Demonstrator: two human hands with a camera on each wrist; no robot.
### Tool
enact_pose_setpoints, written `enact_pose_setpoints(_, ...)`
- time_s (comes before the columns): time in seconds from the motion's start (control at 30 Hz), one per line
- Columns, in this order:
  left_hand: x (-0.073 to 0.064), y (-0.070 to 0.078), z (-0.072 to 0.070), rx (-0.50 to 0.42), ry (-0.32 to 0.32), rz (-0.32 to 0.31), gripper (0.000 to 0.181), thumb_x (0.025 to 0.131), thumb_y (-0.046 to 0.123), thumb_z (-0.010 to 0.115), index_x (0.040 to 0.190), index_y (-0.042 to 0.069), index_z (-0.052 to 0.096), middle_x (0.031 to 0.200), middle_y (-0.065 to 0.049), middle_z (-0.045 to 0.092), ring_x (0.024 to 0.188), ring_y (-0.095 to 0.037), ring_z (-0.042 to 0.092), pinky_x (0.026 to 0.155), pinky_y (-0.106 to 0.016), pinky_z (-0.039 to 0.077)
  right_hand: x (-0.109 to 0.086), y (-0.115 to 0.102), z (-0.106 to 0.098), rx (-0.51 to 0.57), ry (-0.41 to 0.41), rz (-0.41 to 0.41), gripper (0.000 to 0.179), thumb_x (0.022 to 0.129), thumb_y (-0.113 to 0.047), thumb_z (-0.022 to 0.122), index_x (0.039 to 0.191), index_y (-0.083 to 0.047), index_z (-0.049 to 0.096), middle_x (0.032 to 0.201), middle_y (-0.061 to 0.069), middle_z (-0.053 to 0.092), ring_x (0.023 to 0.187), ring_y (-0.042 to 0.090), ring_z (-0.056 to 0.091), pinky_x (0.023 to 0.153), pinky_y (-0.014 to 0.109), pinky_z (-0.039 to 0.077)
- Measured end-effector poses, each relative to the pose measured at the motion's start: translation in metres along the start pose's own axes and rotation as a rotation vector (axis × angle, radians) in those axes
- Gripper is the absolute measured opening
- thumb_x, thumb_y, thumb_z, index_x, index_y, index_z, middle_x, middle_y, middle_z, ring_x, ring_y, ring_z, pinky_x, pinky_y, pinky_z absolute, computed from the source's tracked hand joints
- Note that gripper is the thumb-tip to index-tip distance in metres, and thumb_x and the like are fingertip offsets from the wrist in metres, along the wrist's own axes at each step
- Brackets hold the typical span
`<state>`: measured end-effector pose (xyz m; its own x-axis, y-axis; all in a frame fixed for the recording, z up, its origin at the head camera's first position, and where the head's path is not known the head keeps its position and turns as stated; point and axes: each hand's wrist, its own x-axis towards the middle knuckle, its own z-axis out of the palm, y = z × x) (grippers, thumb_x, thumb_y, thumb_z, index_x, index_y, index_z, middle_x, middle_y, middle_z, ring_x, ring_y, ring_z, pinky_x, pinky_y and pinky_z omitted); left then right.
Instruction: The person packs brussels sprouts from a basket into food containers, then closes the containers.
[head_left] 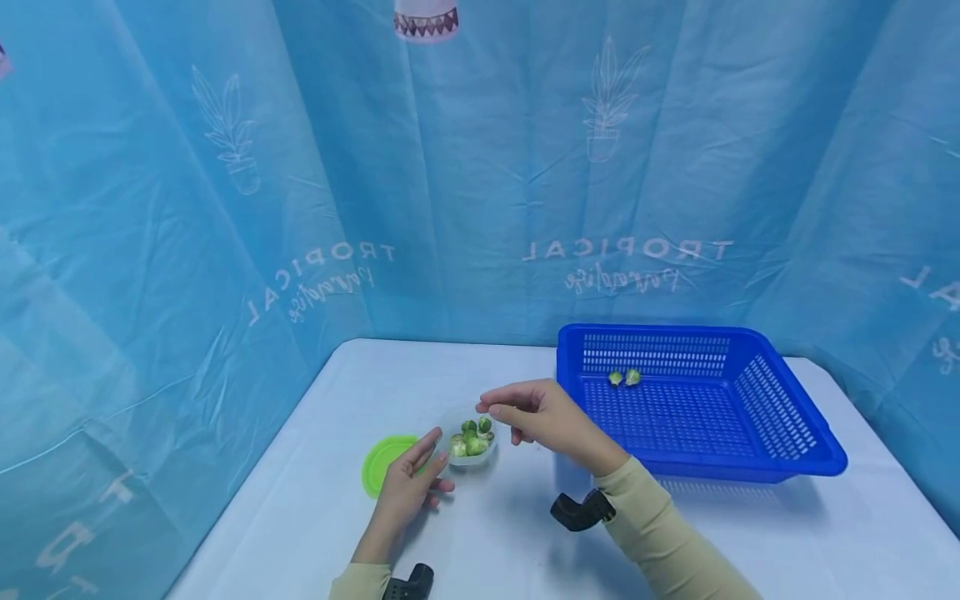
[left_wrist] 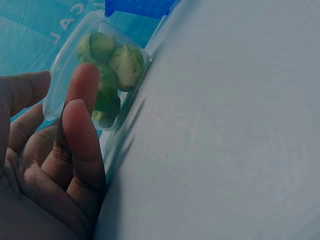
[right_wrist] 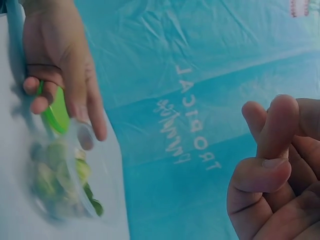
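Several Brussels sprouts [head_left: 476, 447] lie in a small clear plastic container [head_left: 468, 467] on the table. My left hand [head_left: 406, 490] is at the container's left side, fingers loosely bent; whether the fingertips touch its wall I cannot tell. Above the container's right edge hovers my right hand [head_left: 553, 418], thumb and fingers loosely curled, with nothing visible between them in the right wrist view. Partly behind my left hand lies a bright green round-edged lid [head_left: 377, 461]. Two sprouts [head_left: 633, 377] sit in the far left part of a blue basket [head_left: 678, 463].
The perforated basket stands on the right of the white table [head_left: 517, 533], its near wall by my right forearm. A blue printed curtain [head_left: 480, 183] hangs around the back and sides. Each wrist carries a black camera mount [head_left: 583, 510].
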<state>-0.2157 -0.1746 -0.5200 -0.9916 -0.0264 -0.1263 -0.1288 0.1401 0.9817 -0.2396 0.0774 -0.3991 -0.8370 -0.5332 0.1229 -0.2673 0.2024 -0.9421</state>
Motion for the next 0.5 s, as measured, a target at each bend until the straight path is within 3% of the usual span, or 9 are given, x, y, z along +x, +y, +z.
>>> enact_pose_setpoints(0.17,-0.006,0.009,-0.001,-0.020,-0.028,0.004,0.056,0.090,0.032,0.064,0.141,0.024,0.043,0.151,-0.005,0.038,0.076,-0.024,0.072,0.053,-0.031,0.055,0.000,-0.003,-0.013,-0.003,0.029,-0.034,0.032,0.092,-0.041,0.059,0.117,-0.022,0.067,0.111,-0.005,0.070,0.064,0.025,0.059,0.056,0.029,0.051)
enact_pose_setpoints(0.5,-0.006,0.010,-0.002,-0.029,-0.046,-0.002,0.057,0.090,0.029,0.064,0.142,0.022,0.042,0.149,-0.006,0.040,0.077,-0.026,0.072,0.054,-0.033,0.056,0.001,-0.003,-0.035,0.027,0.074,0.009,0.029,0.092,-0.038,0.060,0.115,-0.024,0.068,0.112,-0.004,0.070,0.065,0.019,0.057,0.060,0.029,0.051)
